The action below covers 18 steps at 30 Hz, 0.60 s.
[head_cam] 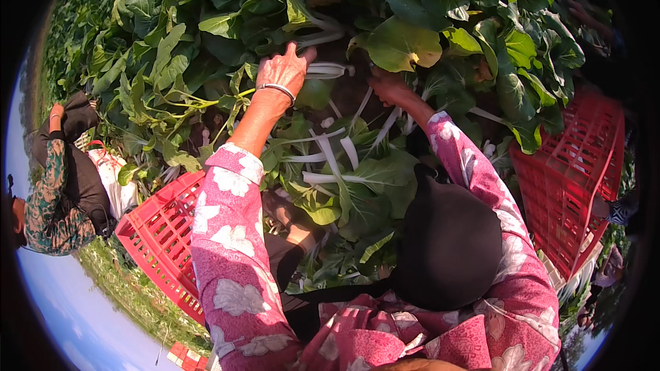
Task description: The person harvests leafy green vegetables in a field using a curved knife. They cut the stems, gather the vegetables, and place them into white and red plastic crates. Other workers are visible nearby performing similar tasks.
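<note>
My left hand (282,69), with a bracelet at the wrist, reaches into the leafy greens beside a bunch of white stalks (326,70). Its fingers lie at the leaf side of that bunch; how they close on it is unclear. To the right, my right hand (384,86) is low among the leaves, partly shaded, its fingers curled; what it holds cannot be made out. A large yellowing leaf (402,44) hangs just above it. Cut leaves with white stalks (335,178) lie loose on the ground below both hands.
Red plastic crates stand at the left (165,247) and right (567,180). Dense leafy plants (154,36) fill the far side. A co-worker (67,185) sits at the far left beside a white sack (111,180). Another person's sleeve (622,209) shows at the right edge.
</note>
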Each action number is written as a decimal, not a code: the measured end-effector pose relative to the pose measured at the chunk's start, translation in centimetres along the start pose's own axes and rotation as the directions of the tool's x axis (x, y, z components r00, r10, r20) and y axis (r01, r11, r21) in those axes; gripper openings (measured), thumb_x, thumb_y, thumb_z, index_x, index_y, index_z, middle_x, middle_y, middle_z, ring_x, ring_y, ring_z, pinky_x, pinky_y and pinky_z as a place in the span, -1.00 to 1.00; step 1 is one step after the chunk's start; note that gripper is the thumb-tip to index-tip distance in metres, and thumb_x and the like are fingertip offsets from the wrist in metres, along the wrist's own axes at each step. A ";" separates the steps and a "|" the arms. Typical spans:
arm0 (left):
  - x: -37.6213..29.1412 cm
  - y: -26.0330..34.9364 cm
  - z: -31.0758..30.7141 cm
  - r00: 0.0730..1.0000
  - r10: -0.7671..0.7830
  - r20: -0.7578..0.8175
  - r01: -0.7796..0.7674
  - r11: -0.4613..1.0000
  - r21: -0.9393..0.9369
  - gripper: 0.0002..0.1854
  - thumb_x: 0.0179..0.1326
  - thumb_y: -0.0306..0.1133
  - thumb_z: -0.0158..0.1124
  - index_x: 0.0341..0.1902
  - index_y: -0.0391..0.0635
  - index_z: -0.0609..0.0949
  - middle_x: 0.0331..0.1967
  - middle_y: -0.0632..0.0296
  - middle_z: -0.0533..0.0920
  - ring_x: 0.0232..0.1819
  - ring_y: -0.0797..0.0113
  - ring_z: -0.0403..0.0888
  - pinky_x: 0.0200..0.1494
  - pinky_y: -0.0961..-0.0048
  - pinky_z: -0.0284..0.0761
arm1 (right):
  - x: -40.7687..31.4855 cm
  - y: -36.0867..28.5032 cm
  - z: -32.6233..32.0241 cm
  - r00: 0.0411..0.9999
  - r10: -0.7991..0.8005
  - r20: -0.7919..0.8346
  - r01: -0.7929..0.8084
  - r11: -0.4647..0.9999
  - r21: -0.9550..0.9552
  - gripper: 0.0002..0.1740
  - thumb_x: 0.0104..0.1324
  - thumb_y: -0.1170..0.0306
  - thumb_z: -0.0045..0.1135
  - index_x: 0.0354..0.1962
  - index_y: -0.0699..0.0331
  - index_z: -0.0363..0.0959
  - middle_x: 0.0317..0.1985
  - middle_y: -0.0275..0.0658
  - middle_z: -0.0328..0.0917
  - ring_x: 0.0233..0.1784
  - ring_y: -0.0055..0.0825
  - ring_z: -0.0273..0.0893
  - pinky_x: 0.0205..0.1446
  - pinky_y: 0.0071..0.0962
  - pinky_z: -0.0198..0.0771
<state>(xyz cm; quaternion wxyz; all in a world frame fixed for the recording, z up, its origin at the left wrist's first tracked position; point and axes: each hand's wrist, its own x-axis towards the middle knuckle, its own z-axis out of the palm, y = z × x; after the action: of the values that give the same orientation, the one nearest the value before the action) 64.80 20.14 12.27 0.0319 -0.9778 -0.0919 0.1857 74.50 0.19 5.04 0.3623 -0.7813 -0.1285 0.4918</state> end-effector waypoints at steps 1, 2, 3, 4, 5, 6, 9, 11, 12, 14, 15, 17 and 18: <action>0.5 0.2 -0.5 1.000 -0.010 -0.017 0.009 1.000 -0.007 -0.48 0.07 -0.46 -0.07 0.14 0.32 0.27 -0.25 0.04 0.48 -0.33 0.05 0.56 -0.29 0.18 0.46 | 0.2 0.1 0.1 0.999 0.032 0.011 -0.032 1.000 0.000 -0.60 0.18 0.28 -0.17 -0.04 0.25 0.15 -0.67 -0.32 0.22 -0.74 -0.57 0.20 -0.71 -0.53 0.26; 1.1 0.4 -0.9 0.999 -0.019 -0.034 0.019 1.000 -0.017 -0.42 0.08 -0.47 -0.09 0.19 0.36 0.19 -0.26 0.02 0.48 -0.35 0.05 0.56 -0.32 0.18 0.47 | 0.5 0.3 0.1 0.999 0.037 0.006 -0.037 0.999 0.002 -0.60 0.19 0.27 -0.18 -0.03 0.23 0.14 -0.67 -0.33 0.22 -0.74 -0.57 0.20 -0.71 -0.53 0.26; 1.7 0.5 -1.3 0.998 -0.029 -0.049 0.027 0.999 -0.033 -0.36 0.09 -0.47 -0.10 0.25 0.39 0.11 -0.27 0.00 0.48 -0.36 0.04 0.56 -0.34 0.19 0.47 | 0.7 0.4 0.1 0.998 0.060 0.010 -0.060 0.998 -0.001 -0.59 0.19 0.26 -0.19 -0.02 0.22 0.14 -0.67 -0.33 0.22 -0.74 -0.57 0.19 -0.71 -0.53 0.26; 2.3 0.6 -1.7 1.000 -0.031 -0.002 0.031 0.999 0.026 -0.28 0.11 -0.48 -0.13 0.31 0.39 -0.06 -0.33 -0.05 0.53 -0.38 0.03 0.57 -0.34 0.18 0.48 | 1.0 0.5 0.1 0.998 0.059 0.020 -0.058 0.998 -0.010 -0.58 0.19 0.26 -0.20 0.01 0.20 0.13 -0.67 -0.33 0.22 -0.74 -0.57 0.20 -0.71 -0.53 0.26; 3.3 0.5 -2.2 0.995 -0.090 0.053 0.093 0.994 -0.054 -0.28 0.10 -0.48 -0.12 0.32 0.30 -0.07 -0.33 -0.12 0.56 -0.32 0.04 0.58 -0.30 0.20 0.48 | 1.2 0.5 0.0 0.997 0.073 0.040 -0.072 0.997 -0.022 -0.56 0.19 0.26 -0.20 0.03 0.19 0.12 -0.67 -0.33 0.22 -0.74 -0.57 0.20 -0.71 -0.53 0.26; 3.8 0.4 -2.5 0.988 -0.125 0.088 0.132 0.989 -0.072 -0.29 0.09 -0.47 -0.10 0.32 0.27 -0.05 -0.33 -0.11 0.57 -0.29 0.04 0.58 -0.29 0.21 0.49 | 1.3 0.6 0.0 0.994 0.086 0.060 -0.084 0.996 -0.035 -0.54 0.19 0.26 -0.21 0.05 0.17 0.11 -0.67 -0.33 0.22 -0.73 -0.57 0.20 -0.70 -0.53 0.27; 4.3 0.1 -2.7 0.978 -0.185 0.095 0.193 0.978 -0.080 -0.44 0.07 -0.46 -0.08 0.20 0.14 0.19 -0.27 -0.05 0.57 -0.21 0.07 0.57 -0.26 0.23 0.49 | 1.6 0.9 0.0 0.994 0.097 0.048 -0.096 0.995 -0.010 -0.51 0.20 0.27 -0.22 0.10 0.13 0.08 -0.69 -0.32 0.21 -0.75 -0.56 0.20 -0.72 -0.52 0.25; 4.0 -0.3 -2.4 0.983 -0.170 0.074 0.174 0.983 -0.055 -0.53 0.07 -0.46 -0.09 0.12 0.09 0.28 -0.25 -0.03 0.58 -0.22 0.07 0.57 -0.24 0.23 0.49 | 2.0 1.4 0.3 0.998 0.050 0.024 -0.049 0.997 -0.056 -0.49 0.20 0.29 -0.23 0.13 0.13 0.04 -0.71 -0.32 0.21 -0.76 -0.55 0.19 -0.73 -0.53 0.21; 3.9 -0.6 -2.2 0.978 -0.180 0.105 0.189 0.979 -0.082 -0.61 0.08 -0.44 -0.10 0.05 0.05 0.34 -0.24 0.00 0.57 -0.18 0.10 0.56 -0.20 0.25 0.47 | 2.3 1.8 0.4 1.000 0.010 0.014 -0.008 0.995 -0.098 -0.48 0.20 0.30 -0.23 0.14 0.13 0.02 -0.72 -0.32 0.21 -0.77 -0.54 0.18 -0.74 -0.53 0.20; 3.7 -1.0 -1.7 0.982 -0.174 0.072 0.179 0.980 -0.081 -0.63 0.09 -0.42 -0.11 0.04 0.05 0.34 -0.24 0.02 0.58 -0.16 0.11 0.55 -0.18 0.27 0.47 | 3.4 2.5 0.7 1.000 -0.007 0.019 0.009 0.994 -0.105 -0.50 0.21 0.30 -0.24 0.12 0.16 0.05 -0.73 -0.31 0.22 -0.78 -0.53 0.18 -0.74 -0.53 0.18; 3.7 -1.2 -1.4 0.984 -0.173 0.052 0.176 0.982 -0.072 -0.63 0.10 -0.42 -0.12 0.03 0.05 0.35 -0.24 0.04 0.58 -0.15 0.12 0.55 -0.17 0.28 0.46 | 3.9 2.9 0.9 0.998 -0.051 0.027 0.054 0.990 -0.128 -0.51 0.21 0.30 -0.25 0.11 0.17 0.06 -0.73 -0.31 0.23 -0.79 -0.52 0.18 -0.75 -0.53 0.17; 3.7 -1.3 -1.0 0.982 -0.173 0.070 0.180 0.979 -0.098 -0.65 0.10 -0.43 -0.13 0.01 0.05 0.36 -0.26 0.05 0.58 -0.16 0.12 0.55 -0.17 0.29 0.46 | 6.1 2.9 1.0 0.984 -0.155 0.082 0.172 0.949 -0.266 -0.52 0.22 0.28 -0.25 0.10 0.19 0.08 -0.72 -0.30 0.25 -0.79 -0.51 0.20 -0.74 -0.52 0.18; 3.5 -1.3 -0.9 0.984 -0.166 0.068 0.173 0.980 -0.103 -0.65 0.10 -0.43 -0.13 0.01 0.05 0.36 -0.26 0.05 0.58 -0.16 0.12 0.55 -0.17 0.28 0.46 | 6.1 3.4 0.9 0.972 -0.226 0.057 0.233 0.928 -0.291 -0.52 0.22 0.28 -0.26 0.10 0.20 0.09 -0.72 -0.30 0.26 -0.79 -0.50 0.21 -0.73 -0.51 0.19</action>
<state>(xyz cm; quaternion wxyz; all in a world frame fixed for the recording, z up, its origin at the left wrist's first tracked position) 68.14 22.06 11.92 -0.0083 -0.9608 -0.1858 0.2057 76.12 1.66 -1.66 0.2950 -0.8008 -0.2951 0.4298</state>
